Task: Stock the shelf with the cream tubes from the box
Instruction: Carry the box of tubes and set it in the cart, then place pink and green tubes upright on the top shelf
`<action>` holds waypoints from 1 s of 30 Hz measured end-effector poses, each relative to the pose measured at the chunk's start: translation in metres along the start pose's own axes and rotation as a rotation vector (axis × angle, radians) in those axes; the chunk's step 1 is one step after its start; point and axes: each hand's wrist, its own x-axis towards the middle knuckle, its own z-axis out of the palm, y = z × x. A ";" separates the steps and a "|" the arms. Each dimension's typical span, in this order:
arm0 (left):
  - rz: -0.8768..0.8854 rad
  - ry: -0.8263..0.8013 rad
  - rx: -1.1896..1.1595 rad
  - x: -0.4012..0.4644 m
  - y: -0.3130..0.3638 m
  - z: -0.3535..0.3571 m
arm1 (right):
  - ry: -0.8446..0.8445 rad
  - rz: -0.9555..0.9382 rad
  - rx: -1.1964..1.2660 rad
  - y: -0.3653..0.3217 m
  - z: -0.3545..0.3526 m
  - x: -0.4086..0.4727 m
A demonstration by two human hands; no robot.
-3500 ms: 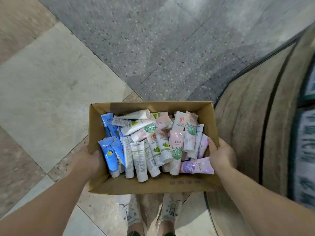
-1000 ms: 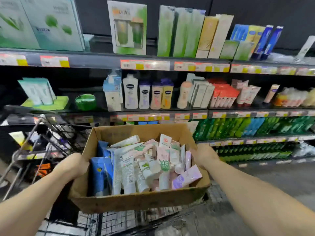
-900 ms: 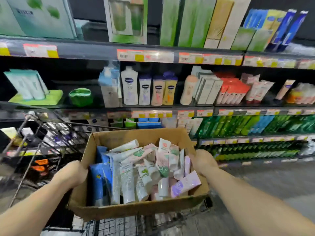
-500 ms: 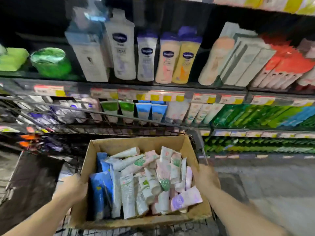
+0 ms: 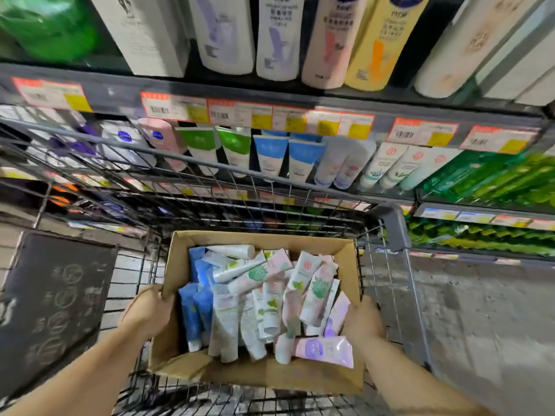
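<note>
We hold the cardboard box [image 5: 271, 378] between both hands inside the wire shopping cart [image 5: 393, 283], low in its basket; whether its bottom rests on the cart's mesh floor we cannot tell. Our left hand [image 5: 147, 310] grips the box's left wall near the middle of that edge, fingers curled over the rim. Our right hand [image 5: 362, 321] clasps the right wall at about the same height, its thumb side against the cardboard. The cream tubes [image 5: 264, 301] fill the box in a loose heap between the two hands: blue ones stacked along the left wall just beside the left hand, white and green-printed ones across the middle, pink ones toward the right wall, and a lilac tube [image 5: 326, 349] lying crosswise at the near right corner, just beside the right wrist. The far edge of the box points at the shelf [image 5: 300, 187] beyond the cart's far rim, where green, blue and white tubes stand in a row behind the wire. Above that row runs a rail of orange and yellow price labels [image 5: 240, 114], and above the rail stand tall lotion bottles [image 5: 324, 40]. A dark signboard [image 5: 51, 304] with pale round marks lies left of the cart, and grey speckled floor [image 5: 480, 319] shows on the right.
</note>
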 end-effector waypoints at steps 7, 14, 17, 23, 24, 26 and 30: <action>0.277 0.147 -0.065 -0.042 0.065 0.025 | 0.267 -0.391 -0.055 -0.026 0.007 -0.023; 0.302 -0.078 -0.217 -0.067 0.090 0.070 | -0.028 -0.202 -0.032 -0.010 0.046 -0.007; 0.302 -0.122 -0.230 -0.071 0.088 0.085 | -0.012 -0.170 0.017 -0.009 0.056 0.000; 0.338 -0.127 -0.236 -0.075 0.092 0.090 | 0.007 -0.083 0.116 -0.019 0.062 0.012; 0.348 -0.124 -0.238 -0.076 0.093 0.089 | -0.001 -0.072 0.123 -0.021 0.060 0.011; 0.347 -0.123 -0.246 -0.079 0.098 0.085 | -0.035 -0.056 0.124 -0.020 0.054 0.004; 0.321 -0.147 -0.274 -0.084 0.109 0.077 | -0.109 -0.097 0.166 -0.014 0.045 -0.020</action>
